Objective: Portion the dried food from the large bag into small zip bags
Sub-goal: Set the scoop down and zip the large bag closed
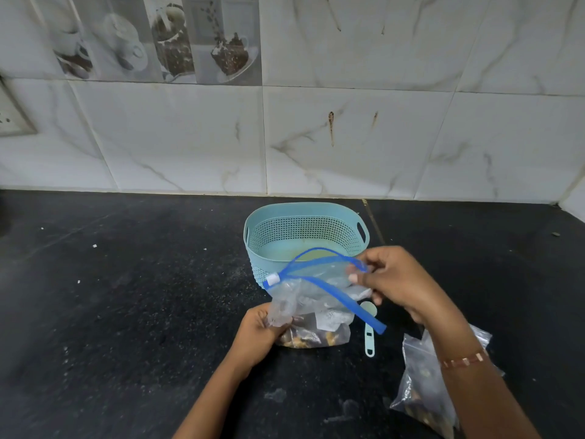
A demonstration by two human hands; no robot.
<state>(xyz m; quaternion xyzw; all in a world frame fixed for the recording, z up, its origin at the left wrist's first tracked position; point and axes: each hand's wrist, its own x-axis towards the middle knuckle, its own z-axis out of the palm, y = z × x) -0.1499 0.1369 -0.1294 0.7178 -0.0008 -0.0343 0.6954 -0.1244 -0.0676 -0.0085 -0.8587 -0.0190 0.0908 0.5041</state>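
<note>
**Zip bag open, mouth held wide**

I'm at the counter [126, 312] with the zip bag [311, 299] up between both hands. My left hand [258, 335] grips its lower corner, fingers curled round the crumpled plastic, at about eight o'clock from the bag's middle. My right hand [395, 280] pinches the far end of the blue zip strip [335, 296] at three o'clock, thumb and forefinger closed on it. The white slider [273, 279] sits at the left end, so the mouth gapes. One strip arches up, the other runs down towards four o'clock.

Some dried food [311, 339] lies in the bottom of the bag, down by my left hand. The teal scoop [368, 334] lies on the counter just beneath the bag at five o'clock, handle pointing back at me. A second clear bag [424, 391] holding dark food rests by my right forearm. The teal basket [304, 229] stands behind at twelve o'clock.

The bag's long axis runs left to right between my hands. My right hand looks nearer the scoop, so I reckon it goes for it next.
</note>
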